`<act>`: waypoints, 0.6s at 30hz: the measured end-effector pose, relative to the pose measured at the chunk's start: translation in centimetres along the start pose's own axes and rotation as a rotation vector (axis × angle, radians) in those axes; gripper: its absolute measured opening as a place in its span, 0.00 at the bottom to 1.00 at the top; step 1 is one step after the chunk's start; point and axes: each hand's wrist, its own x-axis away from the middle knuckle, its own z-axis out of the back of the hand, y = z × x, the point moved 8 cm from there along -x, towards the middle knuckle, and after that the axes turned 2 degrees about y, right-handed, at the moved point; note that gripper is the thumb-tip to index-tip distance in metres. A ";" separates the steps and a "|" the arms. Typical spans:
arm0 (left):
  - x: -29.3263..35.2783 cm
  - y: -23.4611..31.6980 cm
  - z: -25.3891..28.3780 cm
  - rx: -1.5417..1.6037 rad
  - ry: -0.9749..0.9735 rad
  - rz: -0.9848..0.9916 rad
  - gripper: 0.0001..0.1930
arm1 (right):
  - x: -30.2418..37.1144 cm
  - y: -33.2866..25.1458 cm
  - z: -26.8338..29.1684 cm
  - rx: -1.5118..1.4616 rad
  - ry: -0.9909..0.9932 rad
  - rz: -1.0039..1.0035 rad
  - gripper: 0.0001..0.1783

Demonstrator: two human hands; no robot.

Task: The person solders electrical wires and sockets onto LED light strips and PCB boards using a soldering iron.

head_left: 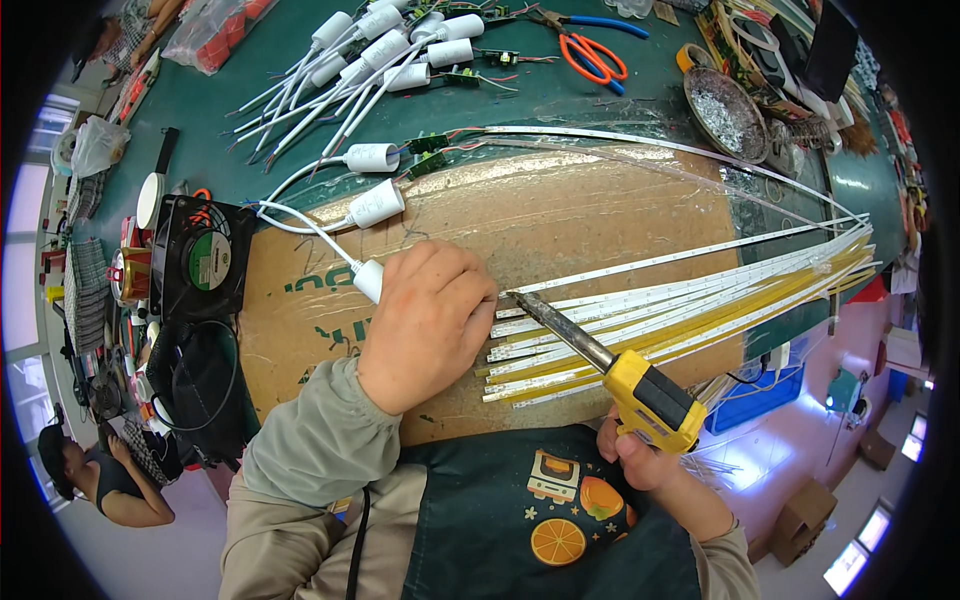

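Note:
My left hand rests on the cardboard, fingers closed around a white cylindrical lamp socket whose cable end sticks out to the left. Whatever its fingertips pinch is hidden beneath them. In my right hand is a yellow soldering iron, its dark tip pointing up and left, close to my left fingers. The tip lies at the near ends of a fanned bundle of white and yellow LED strips. Two more sockets, one of them here, lie beyond, with small green circuit boards and strips wired on.
White sockets with cables lie piled at the back. Orange-handled pliers and a metal bowl of shiny scraps sit farther right. A black fan stands at the left. Another person is at lower left.

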 end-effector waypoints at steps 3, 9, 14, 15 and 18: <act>-0.1 0.0 -0.1 -0.004 0.000 -0.003 0.06 | 0.3 0.4 0.2 -0.018 0.002 0.001 0.32; -0.4 0.2 -0.2 0.002 0.002 -0.009 0.06 | 0.3 -1.5 0.5 -0.143 0.051 0.101 0.33; -0.6 0.5 0.0 0.048 0.001 -0.018 0.06 | -1.1 -6.4 3.4 -0.053 0.274 0.294 0.40; -0.4 0.4 0.2 0.047 -0.003 -0.002 0.06 | -1.6 -7.8 4.3 -0.063 0.306 0.364 0.39; -0.3 0.5 0.3 0.055 -0.002 0.001 0.06 | -2.8 -11.5 7.0 -0.058 0.392 0.504 0.37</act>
